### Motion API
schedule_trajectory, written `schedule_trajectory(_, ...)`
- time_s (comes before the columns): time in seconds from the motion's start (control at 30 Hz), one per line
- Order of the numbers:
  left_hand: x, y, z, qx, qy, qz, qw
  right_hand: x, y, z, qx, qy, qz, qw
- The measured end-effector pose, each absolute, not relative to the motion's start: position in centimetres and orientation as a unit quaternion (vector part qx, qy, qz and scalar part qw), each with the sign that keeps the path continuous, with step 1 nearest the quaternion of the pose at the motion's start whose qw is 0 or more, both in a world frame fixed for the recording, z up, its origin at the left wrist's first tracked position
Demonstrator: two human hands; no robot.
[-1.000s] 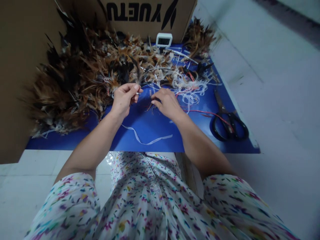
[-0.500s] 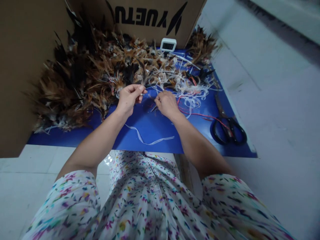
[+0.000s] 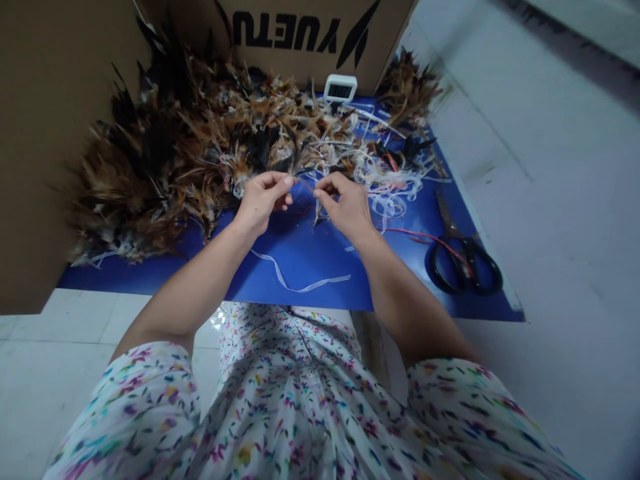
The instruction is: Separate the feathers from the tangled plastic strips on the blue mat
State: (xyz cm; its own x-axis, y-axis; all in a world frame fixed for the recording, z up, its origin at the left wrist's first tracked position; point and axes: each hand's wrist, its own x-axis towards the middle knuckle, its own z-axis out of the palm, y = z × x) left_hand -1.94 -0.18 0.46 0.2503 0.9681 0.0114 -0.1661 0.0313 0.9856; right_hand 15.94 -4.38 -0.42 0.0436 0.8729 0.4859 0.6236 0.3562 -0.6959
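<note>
Over the blue mat point(image 3: 300, 233), both my hands are raised close together. My left hand point(image 3: 263, 200) is closed in a pinch, thumb against forefinger. Facing it, my right hand point(image 3: 345, 203) pinches too. A thin reddish strand point(image 3: 304, 185) spans the gap between the two sets of fingertips; whether it is string or a feather part is too fine to tell. Just behind the hands lies a pile of brown and black feathers point(image 3: 200, 133). A loose white ribbon point(image 3: 290, 283) lies on the mat nearer my body.
Tangled white ribbon point(image 3: 385, 177) lies right of the feathers. Black-handled scissors point(image 3: 465, 263) rest at the mat's right side, with a red cord point(image 3: 417, 232) reaching them. A small white digital display point(image 3: 340, 88) stands before a cardboard box point(image 3: 300, 63); more cardboard point(image 3: 45, 167) rises at left.
My right hand has lifted off the mat beside the ribbons and turned into a pinch at the strand. The left hand stays nearly in place. The view has shifted slightly.
</note>
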Motion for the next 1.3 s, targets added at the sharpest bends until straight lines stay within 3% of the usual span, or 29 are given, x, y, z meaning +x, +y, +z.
schedule_trajectory(0.53,-1.6,-0.5,0.0,0.608,0.393,0.474,0.501,15.9,-5.4,-0.1,-0.541,-0.723,0.093,0.418)
schedule_trajectory(1.17,-1.7,-0.1,-0.7,0.641,0.381,0.475,0.468,15.9,-5.2,-0.2,-0.525,-0.747,0.071,0.401)
schedule_trajectory(1.3,-1.8,0.1,-0.3,0.593,0.386,0.496,0.504,16.1,-5.1,-0.4,-0.524,-0.739,0.062,0.419)
